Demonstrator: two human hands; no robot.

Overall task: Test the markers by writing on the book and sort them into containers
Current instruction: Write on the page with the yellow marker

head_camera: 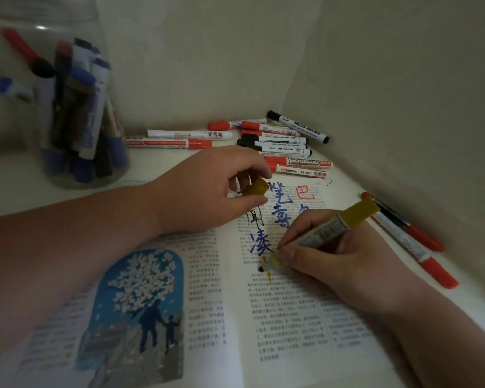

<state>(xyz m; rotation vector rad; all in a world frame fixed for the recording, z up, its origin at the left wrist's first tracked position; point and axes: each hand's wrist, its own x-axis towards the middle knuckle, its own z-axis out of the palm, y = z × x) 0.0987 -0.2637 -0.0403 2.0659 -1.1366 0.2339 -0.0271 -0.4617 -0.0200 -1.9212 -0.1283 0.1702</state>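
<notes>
An open book point(291, 317) lies in front of me, its right page marked with blue, black and red writing. My right hand point(333, 261) grips a yellow marker point(331, 228) like a pen, its tip touching the right page beside a short yellow stroke. My left hand point(207, 189) rests on the top of the book and pinches the marker's yellow cap point(256, 187). A clear jar point(67, 102) at the back left holds several blue, black and red markers.
A pile of red and black markers point(275, 144) lies along the wall behind the book. Two or three more red-capped markers point(409, 239) lie to the right of the book near the right wall. The walls meet in a corner behind the pile.
</notes>
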